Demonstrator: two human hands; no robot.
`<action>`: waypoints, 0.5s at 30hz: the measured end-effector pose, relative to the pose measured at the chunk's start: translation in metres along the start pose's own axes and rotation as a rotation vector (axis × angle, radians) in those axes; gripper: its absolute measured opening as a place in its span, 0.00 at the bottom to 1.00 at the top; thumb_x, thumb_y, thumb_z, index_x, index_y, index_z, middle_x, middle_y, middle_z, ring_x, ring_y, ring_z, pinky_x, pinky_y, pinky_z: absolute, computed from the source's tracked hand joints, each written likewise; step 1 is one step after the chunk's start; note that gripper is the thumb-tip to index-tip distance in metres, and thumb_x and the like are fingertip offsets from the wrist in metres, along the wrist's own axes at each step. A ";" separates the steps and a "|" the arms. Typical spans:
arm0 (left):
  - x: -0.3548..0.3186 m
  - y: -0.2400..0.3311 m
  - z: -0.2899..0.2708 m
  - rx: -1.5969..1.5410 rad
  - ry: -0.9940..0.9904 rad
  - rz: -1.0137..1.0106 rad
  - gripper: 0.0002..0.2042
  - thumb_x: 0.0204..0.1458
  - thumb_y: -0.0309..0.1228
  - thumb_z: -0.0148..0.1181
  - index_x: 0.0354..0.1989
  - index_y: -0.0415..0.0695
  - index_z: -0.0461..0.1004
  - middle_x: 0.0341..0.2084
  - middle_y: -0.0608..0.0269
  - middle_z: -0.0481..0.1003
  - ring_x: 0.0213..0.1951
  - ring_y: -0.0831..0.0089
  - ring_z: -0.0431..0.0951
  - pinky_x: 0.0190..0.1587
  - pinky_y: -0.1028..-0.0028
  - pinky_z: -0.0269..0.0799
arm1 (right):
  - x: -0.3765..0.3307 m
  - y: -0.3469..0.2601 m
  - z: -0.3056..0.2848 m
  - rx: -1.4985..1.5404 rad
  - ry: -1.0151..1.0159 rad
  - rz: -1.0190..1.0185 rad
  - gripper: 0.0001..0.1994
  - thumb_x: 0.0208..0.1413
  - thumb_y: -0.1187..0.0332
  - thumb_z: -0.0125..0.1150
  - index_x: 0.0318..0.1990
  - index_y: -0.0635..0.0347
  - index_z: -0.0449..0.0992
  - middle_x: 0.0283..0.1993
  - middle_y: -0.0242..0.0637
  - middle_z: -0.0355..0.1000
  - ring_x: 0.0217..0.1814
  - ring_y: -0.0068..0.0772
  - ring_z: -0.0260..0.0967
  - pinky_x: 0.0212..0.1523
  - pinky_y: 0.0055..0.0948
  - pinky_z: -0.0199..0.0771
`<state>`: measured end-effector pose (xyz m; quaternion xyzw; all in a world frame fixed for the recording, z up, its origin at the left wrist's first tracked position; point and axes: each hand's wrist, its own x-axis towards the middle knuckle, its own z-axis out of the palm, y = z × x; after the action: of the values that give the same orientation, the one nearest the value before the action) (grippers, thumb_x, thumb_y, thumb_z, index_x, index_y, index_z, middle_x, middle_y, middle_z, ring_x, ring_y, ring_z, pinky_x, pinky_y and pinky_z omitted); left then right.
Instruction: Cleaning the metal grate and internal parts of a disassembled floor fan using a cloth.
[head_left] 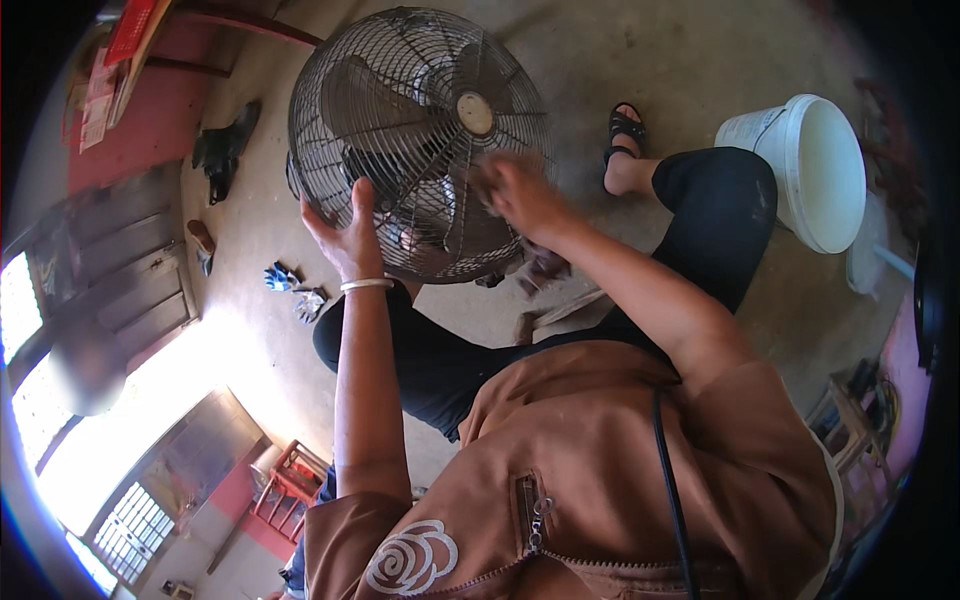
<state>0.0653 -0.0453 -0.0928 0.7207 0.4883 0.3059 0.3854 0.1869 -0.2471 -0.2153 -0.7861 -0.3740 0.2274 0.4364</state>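
From far off, I see the fan point(415, 150) first, big and round, in front of the person's body. Its wire cage point(420, 140) is on. I can't see well what it stands on, so I think it could tip if one hand pushes harder than the other holds. Next in size is the white bucket point(835, 180), just beside the right knee point(740, 180). If that knee swings out, I think it could knock the bucket over. The left hand point(345, 240) holds the cage by its edge, thumb on the front. If that hold slips, the fan could turn or fall. The right hand point(525, 200) is a blur at the right part of the cage, below the middle. I can't tell if it grips anything. Its fingers could get scraped or stuck if they poke at the wires. The blue glove point(282, 276) lies well apart from the hands. Smallest is the left hand's pale bangle point(367, 285), which could catch on a wire.
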 end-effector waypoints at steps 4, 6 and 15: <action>0.002 -0.001 -0.006 0.127 0.018 0.030 0.48 0.42 0.50 0.72 0.66 0.35 0.53 0.61 0.45 0.60 0.63 0.57 0.60 0.66 0.63 0.53 | -0.026 -0.010 -0.024 -0.117 -0.139 0.105 0.23 0.60 0.65 0.55 0.59 0.62 0.59 0.50 0.54 0.71 0.45 0.56 0.74 0.44 0.45 0.75; 0.004 -0.002 -0.009 0.048 -0.003 -0.005 0.48 0.43 0.50 0.72 0.66 0.36 0.52 0.61 0.45 0.60 0.63 0.58 0.60 0.66 0.63 0.54 | 0.020 -0.053 -0.027 0.186 0.111 -0.153 0.21 0.60 0.65 0.56 0.58 0.62 0.61 0.48 0.52 0.73 0.43 0.50 0.76 0.43 0.43 0.75; 0.001 0.004 -0.011 -0.024 0.024 -0.023 0.38 0.53 0.47 0.64 0.65 0.36 0.54 0.58 0.48 0.64 0.57 0.62 0.65 0.61 0.68 0.60 | 0.047 -0.093 0.007 0.078 0.233 -0.244 0.19 0.57 0.64 0.58 0.54 0.58 0.64 0.48 0.48 0.72 0.47 0.52 0.73 0.47 0.43 0.72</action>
<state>0.0587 -0.0426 -0.0840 0.7066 0.4975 0.3159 0.3917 0.1748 -0.1753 -0.1402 -0.7385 -0.4043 0.0945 0.5312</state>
